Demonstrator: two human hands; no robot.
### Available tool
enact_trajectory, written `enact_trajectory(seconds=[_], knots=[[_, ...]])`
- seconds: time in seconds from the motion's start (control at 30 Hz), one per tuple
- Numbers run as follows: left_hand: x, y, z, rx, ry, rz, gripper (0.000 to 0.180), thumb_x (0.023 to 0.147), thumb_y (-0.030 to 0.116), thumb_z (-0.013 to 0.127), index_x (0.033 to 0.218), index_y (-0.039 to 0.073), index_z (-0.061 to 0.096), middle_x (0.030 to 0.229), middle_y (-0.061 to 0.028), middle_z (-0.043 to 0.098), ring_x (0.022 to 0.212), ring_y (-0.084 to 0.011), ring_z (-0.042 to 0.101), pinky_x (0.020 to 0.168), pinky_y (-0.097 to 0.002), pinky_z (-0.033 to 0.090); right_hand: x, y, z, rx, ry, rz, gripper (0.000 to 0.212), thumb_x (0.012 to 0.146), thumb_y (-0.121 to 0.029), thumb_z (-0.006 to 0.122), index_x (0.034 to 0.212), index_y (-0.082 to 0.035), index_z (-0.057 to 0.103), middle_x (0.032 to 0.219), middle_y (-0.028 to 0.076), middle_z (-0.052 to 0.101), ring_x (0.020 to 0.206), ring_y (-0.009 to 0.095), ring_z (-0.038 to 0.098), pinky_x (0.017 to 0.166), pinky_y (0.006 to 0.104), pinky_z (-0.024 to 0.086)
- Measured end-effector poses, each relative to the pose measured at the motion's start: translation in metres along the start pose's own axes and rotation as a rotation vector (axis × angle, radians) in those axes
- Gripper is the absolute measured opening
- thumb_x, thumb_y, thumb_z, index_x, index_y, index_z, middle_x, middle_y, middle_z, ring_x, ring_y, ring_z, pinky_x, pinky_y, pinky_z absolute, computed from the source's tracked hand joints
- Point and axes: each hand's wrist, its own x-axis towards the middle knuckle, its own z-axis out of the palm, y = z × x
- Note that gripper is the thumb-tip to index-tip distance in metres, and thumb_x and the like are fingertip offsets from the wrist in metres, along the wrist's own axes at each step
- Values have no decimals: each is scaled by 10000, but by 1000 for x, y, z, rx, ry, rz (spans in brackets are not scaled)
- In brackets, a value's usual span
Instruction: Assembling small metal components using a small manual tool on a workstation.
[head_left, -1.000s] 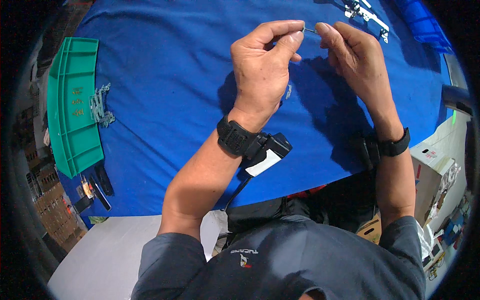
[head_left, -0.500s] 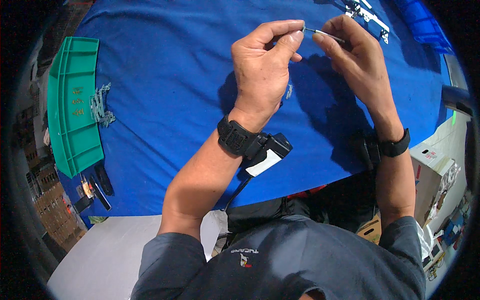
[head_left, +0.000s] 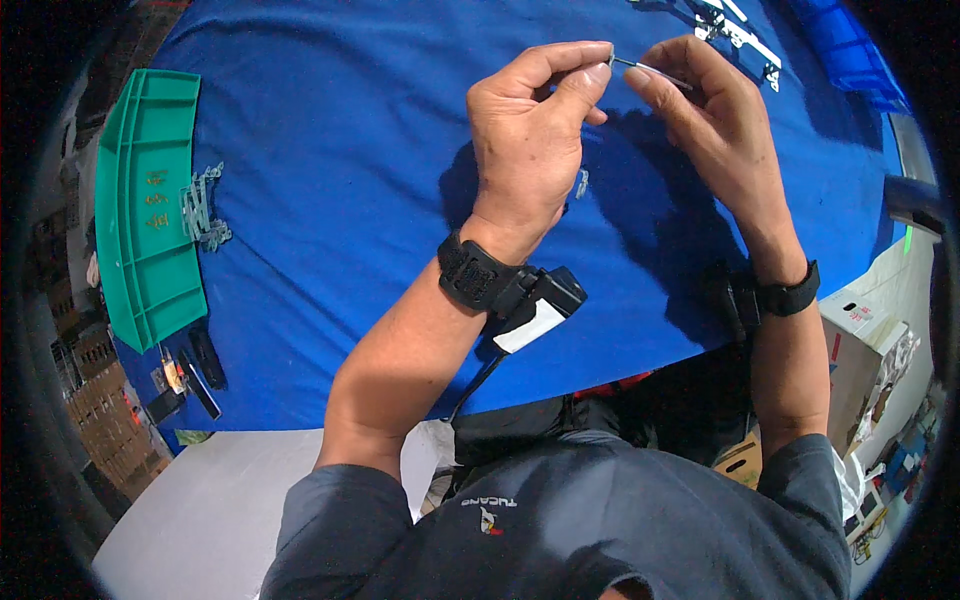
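Note:
Over the far middle of the blue cloth, my left hand (head_left: 535, 135) is closed, its thumb and forefinger pinching a tiny piece (head_left: 611, 58) that is mostly hidden by the fingertips. My right hand (head_left: 725, 130) grips a slim screwdriver-like tool (head_left: 660, 73) with a pale shaft and dark, thin tip. That tip points left and meets the piece at my left fingertips. Beneath my left hand, a small translucent grey part (head_left: 582, 184) lies on the cloth.
At the left stands a green divided tray (head_left: 150, 310) holding small brass-coloured bits (head_left: 157, 200). Several grey parts (head_left: 206, 210) are heaped against its right side. White and black metal pieces (head_left: 740, 40) and a blue bin (head_left: 850, 50) are far right. Dark tools (head_left: 203, 385) lie lower left.
Both hands keep nearly the same pose, with the tool still at the left fingertips. The right fingers have shifted slightly around the tool, and the view has moved a little.

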Motion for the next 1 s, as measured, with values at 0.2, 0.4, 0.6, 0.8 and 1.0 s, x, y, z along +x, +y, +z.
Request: enact_trajectory(seconds=[0.2,0.4,0.6,0.8,1.0], knots=[[0,-2,0,-3,-4,0,164,902,14,685,1058,-13,727,962,-97,726,797,-122,667,661,-244,557,0,0,3,27,41,-23,217,979,-242,655,1033,-35,616,808,-33,594,664,29,488,538,197,373],[0,-1,1,-5,-11,-5,163,899,15,687,1055,-12,728,958,-95,728,808,-125,670,658,-245,556,1,-1,-5,-230,-10,16,222,956,-219,687,973,-5,629,787,-9,597,689,44,507,566,219,406],[0,-1,2,-1,-1,-4,161,901,18,684,1054,-8,729,957,-93,728,818,-127,671,660,-246,555,3,3,5,-171,113,-193,229,970,-230,665,944,-3,648,683,7,551,628,66,472,548,250,392],[1,-1,0,5,-25,-12,164,902,23,688,1059,1,732,958,-86,728,821,-123,670,660,-242,552,2,-2,-8,-385,17,-86,262,982,-244,647,886,-1,653,692,18,581,662,71,504,572,244,409],[0,-1,0,62,-31,40,169,900,30,697,1064,7,733,955,-82,728,819,-120,669,661,-240,552,5,4,1,-122,114,-107,347,958,-261,667,752,10,594,577,152,496,486,207,439,476,368,363]])
